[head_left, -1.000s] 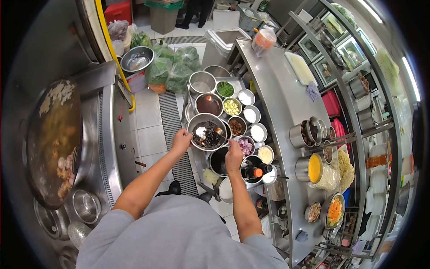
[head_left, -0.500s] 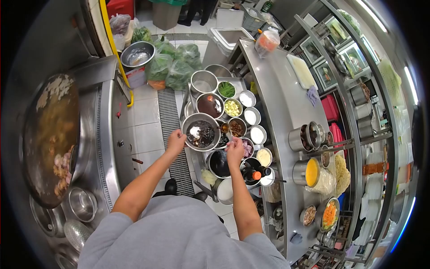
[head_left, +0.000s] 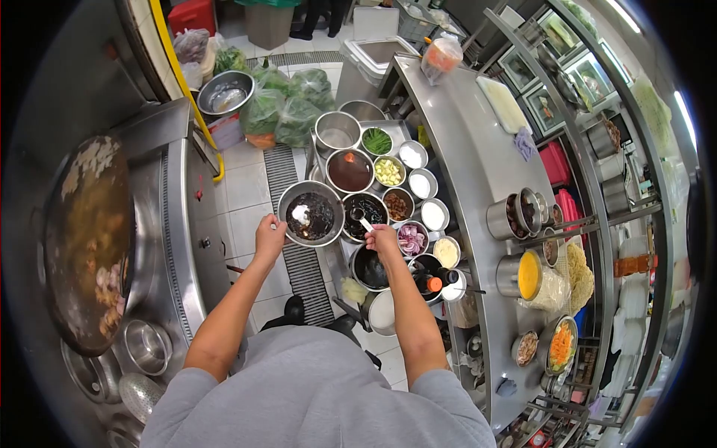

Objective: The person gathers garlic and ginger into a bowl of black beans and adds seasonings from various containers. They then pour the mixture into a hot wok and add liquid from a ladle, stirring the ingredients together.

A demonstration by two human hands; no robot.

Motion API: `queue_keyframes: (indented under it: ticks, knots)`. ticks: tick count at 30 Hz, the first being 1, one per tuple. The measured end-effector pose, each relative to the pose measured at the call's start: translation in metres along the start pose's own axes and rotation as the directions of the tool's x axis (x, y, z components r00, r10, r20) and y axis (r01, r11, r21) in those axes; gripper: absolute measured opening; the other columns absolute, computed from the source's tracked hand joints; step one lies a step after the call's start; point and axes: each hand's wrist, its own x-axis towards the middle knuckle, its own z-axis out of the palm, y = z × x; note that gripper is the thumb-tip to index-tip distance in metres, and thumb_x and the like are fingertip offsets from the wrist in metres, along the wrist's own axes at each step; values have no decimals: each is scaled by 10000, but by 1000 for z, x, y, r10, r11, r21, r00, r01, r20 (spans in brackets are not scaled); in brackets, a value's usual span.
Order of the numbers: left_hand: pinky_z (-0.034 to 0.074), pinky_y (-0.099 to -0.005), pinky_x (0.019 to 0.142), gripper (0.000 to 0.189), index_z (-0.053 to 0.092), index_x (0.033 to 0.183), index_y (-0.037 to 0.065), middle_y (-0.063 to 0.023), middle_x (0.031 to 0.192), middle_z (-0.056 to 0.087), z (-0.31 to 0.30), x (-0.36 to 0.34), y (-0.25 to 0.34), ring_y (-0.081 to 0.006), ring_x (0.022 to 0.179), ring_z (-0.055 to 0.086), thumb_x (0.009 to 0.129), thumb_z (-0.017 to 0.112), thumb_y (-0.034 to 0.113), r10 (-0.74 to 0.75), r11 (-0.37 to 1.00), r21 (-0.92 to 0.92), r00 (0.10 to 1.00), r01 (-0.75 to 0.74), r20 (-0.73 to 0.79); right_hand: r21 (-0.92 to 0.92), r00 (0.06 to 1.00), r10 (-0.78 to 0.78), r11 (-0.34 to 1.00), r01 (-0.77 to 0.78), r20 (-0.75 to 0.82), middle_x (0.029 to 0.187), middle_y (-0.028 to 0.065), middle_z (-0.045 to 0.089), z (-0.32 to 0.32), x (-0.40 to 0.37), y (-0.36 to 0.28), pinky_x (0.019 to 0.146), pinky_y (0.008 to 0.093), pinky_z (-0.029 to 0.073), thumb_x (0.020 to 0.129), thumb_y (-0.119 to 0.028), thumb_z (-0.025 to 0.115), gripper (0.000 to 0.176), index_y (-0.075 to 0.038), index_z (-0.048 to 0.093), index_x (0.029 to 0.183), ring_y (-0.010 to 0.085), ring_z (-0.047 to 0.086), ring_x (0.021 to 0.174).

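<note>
My left hand (head_left: 270,237) is closed on the near-left rim of a steel bowl (head_left: 337,230). Dark liquid with a white patch lies in the bowl. Between the fingers of my right hand (head_left: 382,240) is the pale handle of a small measuring spoon (head_left: 366,222). Its cup hangs over a pot of dark sauce (head_left: 376,206), right beside the bowl. Around my right hand stand a pot of brown chunks (head_left: 398,204), sliced red onion (head_left: 411,238) and another pot with dark contents (head_left: 367,267).
Pots of reddish-brown sauce (head_left: 349,172), chopped greens (head_left: 377,140) and white powders (head_left: 423,184) crowd the cart. Bottles with orange and black caps (head_left: 434,284) stand near my right forearm. A large wok (head_left: 89,246) is at left, a steel counter (head_left: 455,127) at right.
My left hand has shifted the bowl left, uncovering more of the dark sauce pot. My right hand has brought the spoon leftward from the brown chunks to above that sauce.
</note>
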Motion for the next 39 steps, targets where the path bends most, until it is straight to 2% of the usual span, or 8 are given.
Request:
queue_keyframes:
  ticks: [4,9,14,27,30,32,34,39]
  knots:
    - [602,-324,556,200,425,733,21,-91,901,510,6,-5,6,-187,747,593,829,590,79,14,998,57,1000,-14,-14,250,992,13,967,-45,128,822,131,647,-16,-28,-11,514,301,547,897,22,501,258,16,503,1155,153,607,587]
    - [580,-326,547,197,438,728,17,-103,886,530,22,5,-29,-196,757,593,822,597,84,83,992,95,996,-81,-18,74,946,-324,944,322,14,867,124,663,-3,-96,-47,531,303,548,950,-14,482,210,28,513,1153,146,630,624]
    - [612,-335,559,189,435,726,40,-75,767,539,41,-30,21,-162,661,609,830,590,72,-128,965,-218,988,144,88,-711,418,-890,175,681,182,861,158,665,8,-113,-24,649,381,524,820,102,540,257,9,601,1052,280,659,705]
    - [582,-329,528,147,493,747,50,-46,730,547,-5,-177,9,-151,615,601,849,591,91,-121,948,-314,967,46,-224,-421,-19,-875,-252,871,484,985,173,687,13,-162,-13,784,400,544,819,76,537,265,-13,644,1045,338,679,875]
    - [537,-336,491,112,533,773,49,-37,700,542,-30,-238,-18,-161,584,590,832,602,115,-128,944,-327,873,-38,-471,-326,98,-766,-151,933,636,950,167,678,42,-192,17,709,391,536,927,-16,512,162,5,650,1009,325,675,824]
    - [598,-359,558,144,500,795,27,-62,766,544,-46,-296,-20,-181,632,613,839,601,119,-165,928,-370,841,-44,-515,-69,-2,-775,-59,996,632,889,162,657,60,-232,33,677,376,529,940,-14,506,157,20,630,1030,293,659,760]
    - [619,-373,601,164,455,774,41,-61,755,527,-65,-355,-34,-185,693,632,870,563,119,-176,895,-431,794,-117,-581,-30,166,-648,216,976,743,833,142,624,70,-271,54,656,350,517,933,6,510,158,42,606,1053,257,619,698]
    - [622,-383,616,142,450,798,46,-69,785,531,-105,-513,-42,-194,696,643,886,545,105,-281,871,-445,531,-209,-799,188,54,-322,671,718,945,807,55,591,114,-375,128,532,215,454,985,-40,476,170,20,523,1137,82,513,579]
